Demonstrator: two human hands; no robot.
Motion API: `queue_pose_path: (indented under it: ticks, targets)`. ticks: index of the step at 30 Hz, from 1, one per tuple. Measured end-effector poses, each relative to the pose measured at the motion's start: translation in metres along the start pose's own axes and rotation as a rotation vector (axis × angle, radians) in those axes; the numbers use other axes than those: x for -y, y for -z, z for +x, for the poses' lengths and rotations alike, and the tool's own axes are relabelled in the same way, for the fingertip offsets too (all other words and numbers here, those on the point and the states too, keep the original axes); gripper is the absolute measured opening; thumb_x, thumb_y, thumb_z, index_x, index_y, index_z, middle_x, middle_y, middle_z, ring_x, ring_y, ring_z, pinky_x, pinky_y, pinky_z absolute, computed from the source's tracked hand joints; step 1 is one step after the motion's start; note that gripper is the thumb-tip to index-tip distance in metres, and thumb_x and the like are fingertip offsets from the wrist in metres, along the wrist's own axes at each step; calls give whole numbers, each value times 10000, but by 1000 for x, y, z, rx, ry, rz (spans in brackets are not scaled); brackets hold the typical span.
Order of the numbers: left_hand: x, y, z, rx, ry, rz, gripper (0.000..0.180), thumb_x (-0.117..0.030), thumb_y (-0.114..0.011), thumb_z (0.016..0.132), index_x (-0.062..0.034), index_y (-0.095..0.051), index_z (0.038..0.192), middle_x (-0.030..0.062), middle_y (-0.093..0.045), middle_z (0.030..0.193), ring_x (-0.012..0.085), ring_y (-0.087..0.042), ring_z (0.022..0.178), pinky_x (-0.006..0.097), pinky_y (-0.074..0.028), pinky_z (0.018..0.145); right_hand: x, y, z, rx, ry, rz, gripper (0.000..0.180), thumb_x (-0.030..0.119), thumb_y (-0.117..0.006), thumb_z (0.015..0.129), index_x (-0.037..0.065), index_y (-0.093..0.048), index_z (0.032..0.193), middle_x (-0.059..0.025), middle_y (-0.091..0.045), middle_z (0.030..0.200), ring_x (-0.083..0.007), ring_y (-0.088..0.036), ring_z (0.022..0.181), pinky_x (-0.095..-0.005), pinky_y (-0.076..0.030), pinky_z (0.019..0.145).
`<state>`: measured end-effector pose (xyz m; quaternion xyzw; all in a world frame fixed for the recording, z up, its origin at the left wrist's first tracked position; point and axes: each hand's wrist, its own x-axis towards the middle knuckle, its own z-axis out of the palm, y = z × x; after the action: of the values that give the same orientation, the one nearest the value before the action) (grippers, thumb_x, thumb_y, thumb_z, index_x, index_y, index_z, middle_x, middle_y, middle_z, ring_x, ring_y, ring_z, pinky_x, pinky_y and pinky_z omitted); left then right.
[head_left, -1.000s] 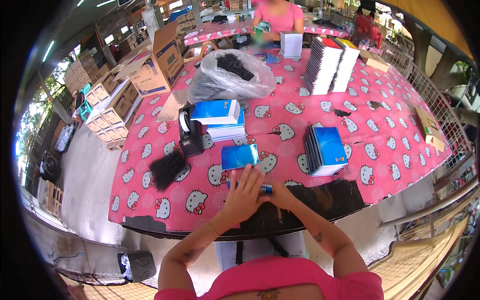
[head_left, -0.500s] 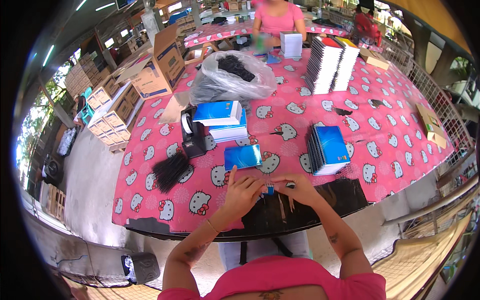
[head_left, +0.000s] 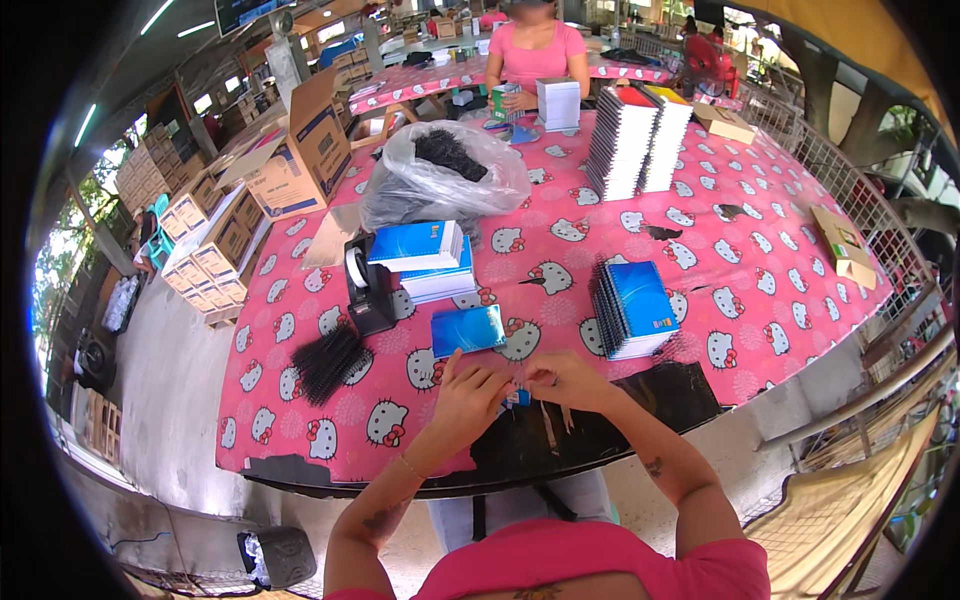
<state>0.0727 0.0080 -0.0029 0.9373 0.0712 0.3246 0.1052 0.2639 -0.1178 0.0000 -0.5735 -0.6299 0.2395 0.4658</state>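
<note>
Close to the table's near edge my left hand (head_left: 468, 402) is closed at a small blue-and-white piece (head_left: 519, 398), one finger stretched toward a blue cover sheet (head_left: 468, 331). The rest of the piece is hidden by my fingers. Just right of it my right hand (head_left: 572, 382) is bent in a pinch; what its fingertips hold is too small to make out. A bundle of black binding coils (head_left: 327, 365) lies left of the cover. Beyond the cover are stacked blue-covered pads (head_left: 415, 247) beside a black tape dispenser (head_left: 370, 290).
To the right stands a stack of blue spiral notebooks (head_left: 640, 305). Taller spiral notebook stacks (head_left: 622, 145) and a clear plastic bag (head_left: 400, 190) of black coils are farther back. A carton (head_left: 290, 165) stands at left. Across the table a person (head_left: 540, 55) handles a green-covered book (head_left: 505, 103).
The whole view has shifted, so the table's things sit slightly left and lower. My hands remain together at the blue-and-white piece. The person opposite now shows a green-covered book more plainly.
</note>
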Motion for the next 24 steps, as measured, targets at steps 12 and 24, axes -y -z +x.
queue_pose_path:
  ticks: [12, 24]
  targets:
    - [-15, 17, 13, 74, 115, -50, 261, -130, -689, 885, -39, -651, 1126, 122, -684, 934, 325, -658, 898, 418, -551, 749, 12, -18, -7, -369, -37, -182, 261, 132, -706, 873, 8, -584, 1067, -148, -608, 886, -298, -638, 823, -371, -507, 714]
    - [-46, -42, 205, 42, 0, -724, 373, -141, -701, 899, -90, -665, 1267, 130, -642, 1127, 270, -616, 979, 379, -510, 817, 59, 128, -31, -690, -221, 490, 480, 72, -629, 960, -20, -480, 1407, -125, -628, 1238, -183, -591, 1100, -352, -492, 955]
